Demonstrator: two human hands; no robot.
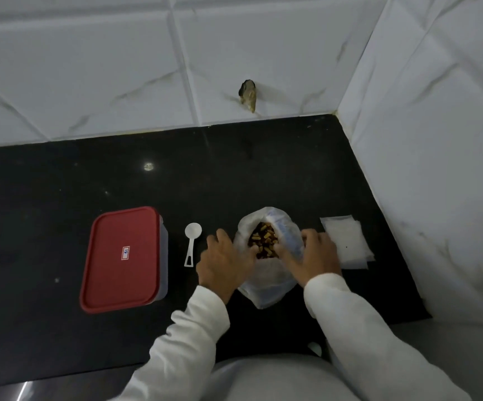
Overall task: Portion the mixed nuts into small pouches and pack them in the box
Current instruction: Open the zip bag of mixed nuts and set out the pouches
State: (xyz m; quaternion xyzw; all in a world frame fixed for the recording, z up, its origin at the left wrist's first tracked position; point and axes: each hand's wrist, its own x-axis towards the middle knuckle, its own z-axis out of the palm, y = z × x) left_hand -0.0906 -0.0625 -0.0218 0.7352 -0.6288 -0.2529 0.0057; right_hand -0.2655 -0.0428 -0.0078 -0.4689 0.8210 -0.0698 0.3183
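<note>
Nearest: white sleeves (pixel 194 337) come in from 6 o'clock. Both hands are at the mouth of a thin clear plastic bag (pixel 263 287) that lies on the black counter (pixel 61 183).

Left hand (pixel 226 261): fingers curled over the bag's rim at its 9 o'clock side, pinching the film. Right hand (pixel 312 256): fingers curled over the rim at 3 o'clock, also gripping plastic. Together they spread the mouth open.

Risks, as judged from here:
- The bag is limp and lies tilted, with no wall of its own. If either rim is let go, the mouth may fold shut or sag, and nuts could roll onto the counter.
- Both hands are taken up, so fetching the scoop means freeing one. That is the likely moment for a spill.
- The light is dim and the counter dark, so strays would be hard to spot.

Containers:
- The bag holds the mixed nuts (pixel 263 240), brown and tan pieces heaped at the opening.
- White scoop (pixel 191 241), just beside the bag at 9 o'clock, bowl away from the person. It looks empty.
- Box (pixel 121 259) further out at 9 o'clock, red lid on, small label on top. Contents cannot be seen.
- Stack of small clear pouches (pixel 346 241) at 3 o'clock, flat, seemingly unfilled.

Farthest: the tiled wall at 12 o'clock, with a broken hole (pixel 247 94).
</note>
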